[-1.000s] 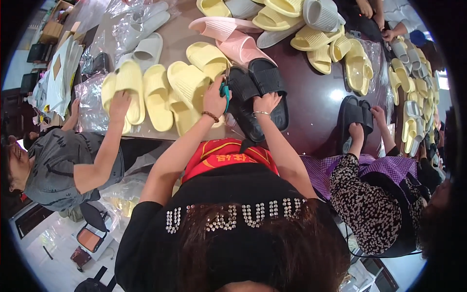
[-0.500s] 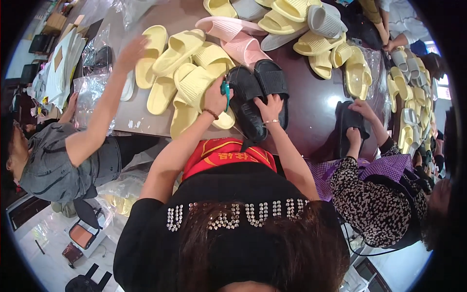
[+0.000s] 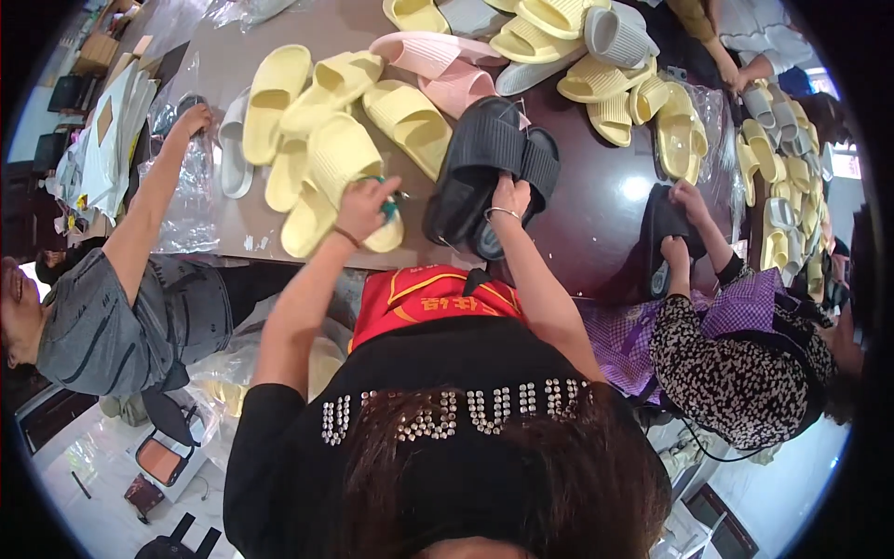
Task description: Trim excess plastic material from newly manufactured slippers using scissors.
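My right hand grips a pair of black slippers near the table's front edge, with its fingers inside an opening under the strap. The two slippers stand tilted and overlap. My left hand, slightly blurred, is closed around what looks like small teal thread snips. It lies over the near end of a yellow slipper in a loose heap; whether it also presses on that slipper I cannot tell. Another yellow slipper lies between the heap and the black pair.
Pink slippers and more yellow and grey slippers lie farther back on the table. At left, a co-worker's hand reaches over clear plastic bags. Another co-worker's hands hold a black slipper at right.
My left hand has moved left, away from the black slippers, and several yellow slippers have shifted left. The black pair is raised and tilted in my right hand. The left co-worker's hand has moved left.
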Motion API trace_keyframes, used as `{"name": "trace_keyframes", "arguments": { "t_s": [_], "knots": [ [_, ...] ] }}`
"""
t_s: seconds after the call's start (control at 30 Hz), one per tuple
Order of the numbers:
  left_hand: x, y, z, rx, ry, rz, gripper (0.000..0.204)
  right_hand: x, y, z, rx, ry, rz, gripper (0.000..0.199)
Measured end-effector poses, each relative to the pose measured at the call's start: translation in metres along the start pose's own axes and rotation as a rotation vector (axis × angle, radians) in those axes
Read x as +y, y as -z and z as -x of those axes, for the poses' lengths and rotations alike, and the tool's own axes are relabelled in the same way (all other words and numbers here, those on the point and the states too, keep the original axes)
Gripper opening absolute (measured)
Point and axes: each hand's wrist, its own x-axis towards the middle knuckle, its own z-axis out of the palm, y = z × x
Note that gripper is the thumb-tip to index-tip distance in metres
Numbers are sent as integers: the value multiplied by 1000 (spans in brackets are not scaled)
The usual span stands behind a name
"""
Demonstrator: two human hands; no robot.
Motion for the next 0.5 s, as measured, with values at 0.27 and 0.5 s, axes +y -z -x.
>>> {"name": "trace_keyframes", "arguments": {
  "t_s": [0.27, 0.5],
  "knots": [
    [26, 9, -64, -94, 727, 456, 43, 0, 0, 2, -321, 118, 163, 44],
    [38, -41, -86, -44, 742, 376, 43, 27, 32, -3, -217, 751, 91, 55]
  ]
}}
